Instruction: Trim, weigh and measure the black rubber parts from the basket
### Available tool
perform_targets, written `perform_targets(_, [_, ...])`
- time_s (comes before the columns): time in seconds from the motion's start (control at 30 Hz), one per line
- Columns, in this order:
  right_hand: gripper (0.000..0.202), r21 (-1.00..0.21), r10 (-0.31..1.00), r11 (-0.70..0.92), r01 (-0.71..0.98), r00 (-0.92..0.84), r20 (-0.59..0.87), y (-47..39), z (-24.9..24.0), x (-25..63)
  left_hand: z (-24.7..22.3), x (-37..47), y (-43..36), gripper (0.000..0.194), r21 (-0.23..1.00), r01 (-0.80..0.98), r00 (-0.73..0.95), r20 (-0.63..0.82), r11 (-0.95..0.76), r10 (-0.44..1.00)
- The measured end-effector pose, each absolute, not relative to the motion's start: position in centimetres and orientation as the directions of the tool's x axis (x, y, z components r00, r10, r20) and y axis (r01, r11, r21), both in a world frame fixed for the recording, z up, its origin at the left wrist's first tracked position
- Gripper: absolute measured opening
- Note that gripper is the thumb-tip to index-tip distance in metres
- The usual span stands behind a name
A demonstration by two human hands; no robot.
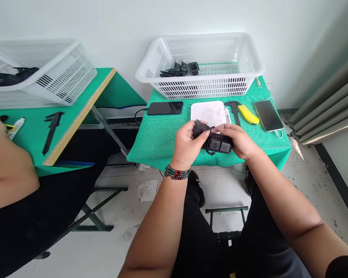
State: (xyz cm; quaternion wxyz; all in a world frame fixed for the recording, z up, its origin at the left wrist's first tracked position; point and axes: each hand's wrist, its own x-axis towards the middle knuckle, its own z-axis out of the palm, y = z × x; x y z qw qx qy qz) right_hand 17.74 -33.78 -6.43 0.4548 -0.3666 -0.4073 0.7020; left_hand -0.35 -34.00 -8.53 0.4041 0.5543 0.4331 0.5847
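Both hands meet over the front of a green-covered table [162, 135]. My left hand [188, 143], with a beaded bracelet at its wrist, is closed on a dark piece of cloth-like material [200, 129]. My right hand [238, 139] is closed around a black plastic part [219, 143] with recessed compartments, touching the dark piece. Fingers partly hide where the two meet. Just behind the hands lies a white square pad [208, 111] with dark specks on it.
A white basket [203, 83] holding black parts [193, 68] stands behind. Around lie a dark phone [165, 108], a caliper [234, 112], a yellow-handled tool [248, 114] and another phone [268, 116]. At left, a person's arm [8, 166] rests by another table [72, 123].
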Motion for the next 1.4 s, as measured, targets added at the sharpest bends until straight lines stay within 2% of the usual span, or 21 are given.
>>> perform_targets(0.2, [0.035,-0.743,0.929,-0.364,-0.561,-0.277,-0.246,-33.2,-6.4,18.1,-9.3,0.6,-33.8,0.041,0.938,-0.037,-0.236,0.327,-0.345,0.915])
perform_targets(0.3, [0.04,-0.697,0.955,-0.297,-0.653,-0.199,-0.22,-33.3,-6.8,17.1,-9.4,1.4,-34.0,0.044,0.934,-0.064,-0.255,0.324,-0.35,0.911])
perform_targets(0.4, [0.052,-0.672,0.974,-0.221,-0.707,-0.12,-0.194,-33.4,-7.2,15.8,-9.0,2.0,-34.5,0.043,0.926,-0.019,-0.287,0.357,-0.377,0.889])
perform_targets(0.63, [0.056,-0.81,0.981,-0.156,-0.565,0.006,-0.193,-34.3,-7.4,14.8,-8.0,2.6,-35.5,0.045,0.921,0.058,-0.222,0.389,-0.386,0.894])
perform_targets(0.77, [0.06,-0.906,0.988,-0.153,-0.394,-0.07,-0.136,-34.9,-7.2,14.5,-8.2,2.5,-35.3,0.044,0.917,0.077,-0.282,0.397,-0.392,0.873])
perform_targets(0.87, [0.062,-0.93,0.98,-0.151,-0.335,-0.174,-0.096,-35.2,-7.1,14.3,-8.3,2.3,-35.1,0.045,0.929,0.049,-0.263,0.367,-0.367,0.892])
perform_targets(1.03, [0.06,-0.896,0.963,-0.236,-0.377,-0.213,-0.164,-34.5,-7.1,15.1,-8.0,2.2,-35.0,0.041,0.932,0.05,-0.19,0.363,-0.36,0.912])
perform_targets(1.17, [0.056,-0.826,0.929,-0.336,-0.454,-0.303,-0.211,-33.9,-6.2,16.9,-8.1,2.1,-34.7,0.039,0.914,0.1,-0.283,0.405,-0.393,0.869])
perform_targets(1.27, [0.053,-0.805,0.94,-0.305,-0.509,-0.298,-0.168,-33.7,-5.5,17.9,-8.4,1.9,-34.4,0.043,0.916,0.071,-0.349,0.394,-0.396,0.85])
perform_targets(1.4, [0.048,-0.834,0.96,-0.214,-0.508,-0.266,-0.084,-33.4,-5.4,18.6,-8.6,1.9,-34.3,0.049,0.932,-0.033,-0.308,0.334,-0.361,0.891])
